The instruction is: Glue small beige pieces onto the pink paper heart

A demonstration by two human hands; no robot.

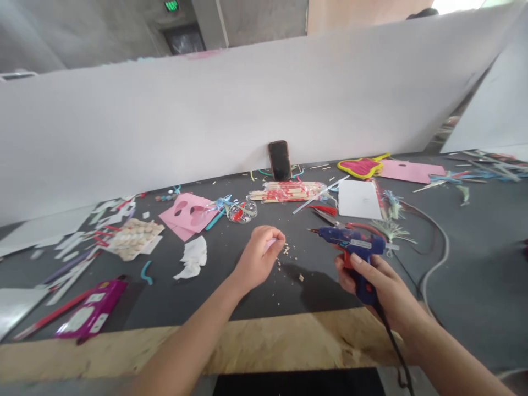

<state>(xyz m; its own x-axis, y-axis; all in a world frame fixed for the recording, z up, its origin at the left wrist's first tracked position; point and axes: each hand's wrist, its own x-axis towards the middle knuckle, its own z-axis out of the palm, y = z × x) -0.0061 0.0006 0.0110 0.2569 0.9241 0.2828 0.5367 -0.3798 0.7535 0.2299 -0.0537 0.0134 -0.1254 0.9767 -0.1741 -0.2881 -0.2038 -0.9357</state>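
R hand [385, 286] w/ glue gun [350, 241], scissors [326, 216] nr

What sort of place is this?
Probably a craft workshop or classroom. The right hand holds a glue gun, and the dark table carries pink sheets with holes cut in them and wrapped wooden sticks.

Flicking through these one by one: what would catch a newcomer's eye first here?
Probably the blue glue gun with its red trigger, gripped in the right hand and pointing toward the middle of the table. Next, the bright purple packet near the table's front edge at left. Then the dark phone, propped upright against the white partition at the back.
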